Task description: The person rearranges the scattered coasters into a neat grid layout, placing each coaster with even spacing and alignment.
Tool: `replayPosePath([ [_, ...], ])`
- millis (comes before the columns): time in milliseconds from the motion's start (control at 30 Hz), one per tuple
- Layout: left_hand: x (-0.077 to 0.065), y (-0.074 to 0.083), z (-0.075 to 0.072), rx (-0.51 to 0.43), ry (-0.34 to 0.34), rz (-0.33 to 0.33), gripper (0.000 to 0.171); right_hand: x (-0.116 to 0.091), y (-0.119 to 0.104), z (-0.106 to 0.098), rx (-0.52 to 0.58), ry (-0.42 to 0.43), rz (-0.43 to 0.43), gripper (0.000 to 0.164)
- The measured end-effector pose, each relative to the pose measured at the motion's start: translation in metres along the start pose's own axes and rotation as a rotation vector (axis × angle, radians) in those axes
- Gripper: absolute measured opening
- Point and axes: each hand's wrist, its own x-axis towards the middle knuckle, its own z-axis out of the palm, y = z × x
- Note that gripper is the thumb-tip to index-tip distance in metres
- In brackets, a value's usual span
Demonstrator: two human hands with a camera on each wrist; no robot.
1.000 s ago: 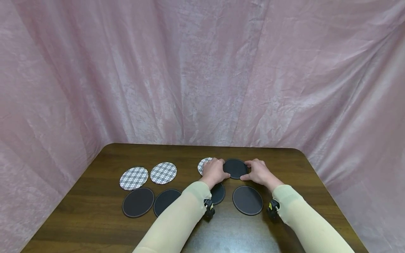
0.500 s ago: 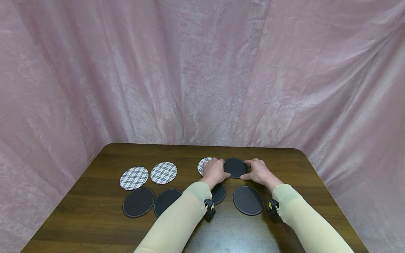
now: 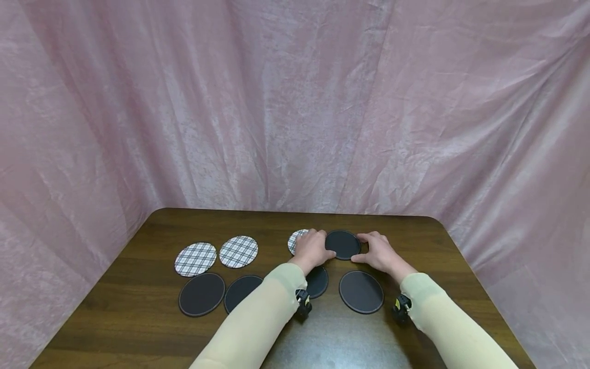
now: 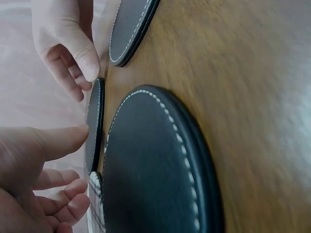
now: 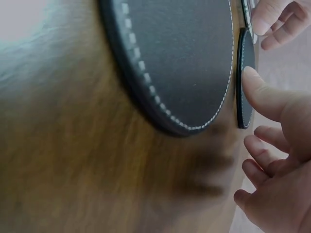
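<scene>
Where left hand [image 3: 312, 251] and right hand [image 3: 379, 251] face each other: round black leather-look coaster with pale stitching [image 3: 342, 245], flat on brown wooden table [image 3: 138, 307], far row.
Digits, both hands: thumb and fingers apart, bracketing the rim; contact unclear.
Stance: one hand per side, presumably to steady the coaster.
White plaid round coaster [image 3: 293, 242]: beside it, partly hidden by left hand.

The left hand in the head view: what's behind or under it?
Part of a white plaid coaster shows beyond the left hand on its outer side. There, the hand covers the rest; whether anything else lies beneath cannot be seen.
</scene>
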Motion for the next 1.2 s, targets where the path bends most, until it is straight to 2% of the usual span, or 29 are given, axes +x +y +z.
replayPosePath([
  [100,-0.007,-0.004,-0.005,-0.011,0.04,0.036,0.055,-0.01,0.002,-0.003,-0.006,0.024,-0.022,0.08],
  [300,-0.022,-0.007,-0.018,-0.033,0.077,0.086,0.056,-0.031,0.0,-0.01,-0.032,0.042,-0.098,0.086],
  [433,-0.033,-0.007,-0.023,-0.041,0.066,0.101,0.062,-0.047,-0.003,-0.011,-0.068,0.058,-0.141,0.09],
  [600,-0.048,-0.008,-0.027,-0.037,0.034,0.127,0.069,-0.065,-0.004,-0.01,-0.099,0.058,-0.15,0.095],
  [867,-0.071,-0.006,-0.031,-0.035,0.019,0.191,0.077,-0.089,-0.004,-0.009,-0.116,0.067,-0.169,0.098],
  [1200,-0.099,-0.001,-0.024,-0.024,-0.014,0.259,0.084,-0.112,-0.001,-0.008,-0.134,0.058,-0.182,0.1],
])
